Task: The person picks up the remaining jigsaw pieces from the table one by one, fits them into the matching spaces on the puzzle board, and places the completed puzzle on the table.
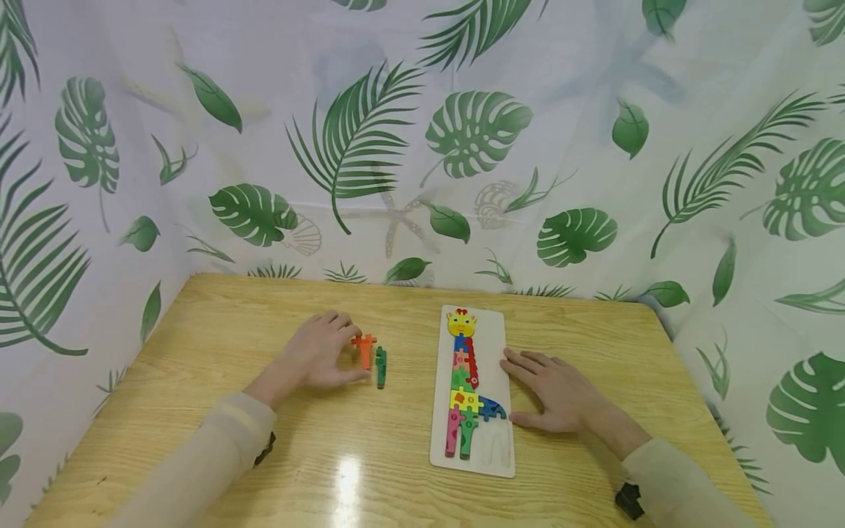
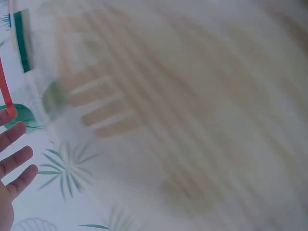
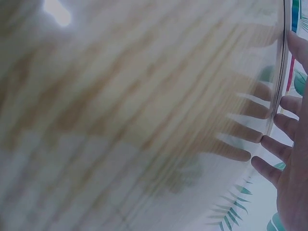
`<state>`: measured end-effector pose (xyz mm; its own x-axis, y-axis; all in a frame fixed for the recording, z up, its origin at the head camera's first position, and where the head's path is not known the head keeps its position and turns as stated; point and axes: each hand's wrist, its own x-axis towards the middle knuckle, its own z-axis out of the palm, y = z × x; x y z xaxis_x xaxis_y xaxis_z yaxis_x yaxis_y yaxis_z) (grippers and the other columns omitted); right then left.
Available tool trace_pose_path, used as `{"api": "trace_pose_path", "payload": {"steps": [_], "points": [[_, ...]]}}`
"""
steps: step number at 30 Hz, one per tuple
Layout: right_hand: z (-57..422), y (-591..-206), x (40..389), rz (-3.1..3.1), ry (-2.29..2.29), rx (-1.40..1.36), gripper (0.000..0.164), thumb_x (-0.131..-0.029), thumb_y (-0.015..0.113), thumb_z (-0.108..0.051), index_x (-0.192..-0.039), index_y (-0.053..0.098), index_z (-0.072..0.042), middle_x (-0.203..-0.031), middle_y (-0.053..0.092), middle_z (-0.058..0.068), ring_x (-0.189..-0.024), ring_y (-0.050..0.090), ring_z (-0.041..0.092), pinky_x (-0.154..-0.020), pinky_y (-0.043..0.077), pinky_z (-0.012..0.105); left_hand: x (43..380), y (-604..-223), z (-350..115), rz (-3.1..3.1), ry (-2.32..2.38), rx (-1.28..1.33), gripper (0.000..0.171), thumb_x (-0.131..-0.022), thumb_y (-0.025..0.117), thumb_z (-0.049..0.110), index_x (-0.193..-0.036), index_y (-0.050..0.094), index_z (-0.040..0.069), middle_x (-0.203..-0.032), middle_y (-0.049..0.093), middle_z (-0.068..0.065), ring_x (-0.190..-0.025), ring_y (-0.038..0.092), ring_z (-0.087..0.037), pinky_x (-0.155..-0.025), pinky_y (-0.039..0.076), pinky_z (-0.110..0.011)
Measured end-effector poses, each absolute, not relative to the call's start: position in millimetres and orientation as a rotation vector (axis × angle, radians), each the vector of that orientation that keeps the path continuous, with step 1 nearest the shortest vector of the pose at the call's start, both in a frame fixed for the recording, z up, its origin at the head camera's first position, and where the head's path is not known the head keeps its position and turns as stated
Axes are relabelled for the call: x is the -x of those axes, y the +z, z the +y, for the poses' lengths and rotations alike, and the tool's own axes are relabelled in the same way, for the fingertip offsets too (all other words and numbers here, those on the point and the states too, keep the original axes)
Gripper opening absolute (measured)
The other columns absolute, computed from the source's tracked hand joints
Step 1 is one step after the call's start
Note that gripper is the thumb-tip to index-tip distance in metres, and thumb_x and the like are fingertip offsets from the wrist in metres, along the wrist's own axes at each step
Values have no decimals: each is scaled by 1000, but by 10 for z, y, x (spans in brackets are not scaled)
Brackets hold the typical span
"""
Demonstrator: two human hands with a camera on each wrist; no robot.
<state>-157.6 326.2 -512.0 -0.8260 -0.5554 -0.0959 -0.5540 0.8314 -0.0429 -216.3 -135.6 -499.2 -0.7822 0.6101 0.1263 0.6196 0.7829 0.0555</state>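
Note:
Left of centre on the table, my left hand (image 1: 323,350) pinches an orange puzzle piece (image 1: 365,353) between thumb and fingers. The left wrist view shows a fingertip against one end of this orange piece (image 2: 6,91); the thumb is out of sight there. Just right of it lies a dark green puzzle piece (image 1: 381,368). A white giraffe puzzle board (image 1: 491,352) holds several coloured pieces, with a bare leg-shaped recess at its lower right. My right hand (image 1: 554,392) rests beside the board, its fingertips and thumb at the right edge, fingers extended and spread.
The glossy wooden table (image 1: 370,440) reflects light near its front. Behind and at both sides hangs a white cloth (image 1: 396,132) printed with green leaves. Table surface lies between the green piece and the board.

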Motion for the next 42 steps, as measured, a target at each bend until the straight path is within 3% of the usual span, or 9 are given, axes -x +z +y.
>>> {"api": "trace_pose_path", "payload": {"steps": [42], "points": [[3250, -5106, 1563, 2915, -36, 885, 94, -91, 55, -80, -163, 41, -23, -172, 39, 2, -153, 44, 37, -117, 42, 65, 1786, -4837, -595, -2739, -130, 1152, 78, -86, 60, 82, -130, 70, 18, -127, 69, -4, -118, 61, -23, -96, 54, -40]]}}
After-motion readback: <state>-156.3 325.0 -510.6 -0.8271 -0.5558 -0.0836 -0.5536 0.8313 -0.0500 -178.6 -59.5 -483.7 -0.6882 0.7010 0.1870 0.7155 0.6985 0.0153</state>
